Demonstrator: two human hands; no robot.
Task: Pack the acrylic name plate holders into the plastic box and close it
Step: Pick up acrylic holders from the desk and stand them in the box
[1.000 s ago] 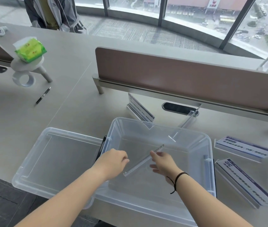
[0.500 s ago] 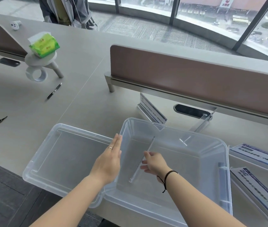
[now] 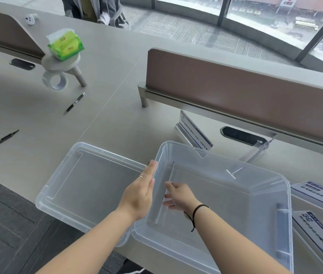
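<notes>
A clear plastic box point(image 3: 283, 196) sits on the desk in front of me, its clear lid point(image 3: 89, 180) lying flat to its left. Inside the box a clear acrylic name plate holder point(image 3: 169, 176) stands against the left wall. My right hand point(image 3: 178, 195) is inside the box with its fingertips on that holder. My left hand point(image 3: 142, 189) presses flat, fingers straight, on the outside of the box's left wall. More holders wait outside: one with a label point(image 3: 195, 132) behind the box, an unlabelled clear one point(image 3: 256, 152) at the back right, two labelled ones point(image 3: 320, 194) point(image 3: 322, 236) at the right.
A brown desk divider point(image 3: 245, 89) runs behind the box. Two black pens point(image 3: 75, 102) point(image 3: 0, 140), a tape roll point(image 3: 54, 82) and a green tissue pack point(image 3: 65, 44) on a small stand lie at the left. A person stands beyond the desk at the top. The desk edge is close to me.
The holder went from lying diagonally in my hands to standing along the box's left wall. My left hand let go, opened, and moved outside against that wall.
</notes>
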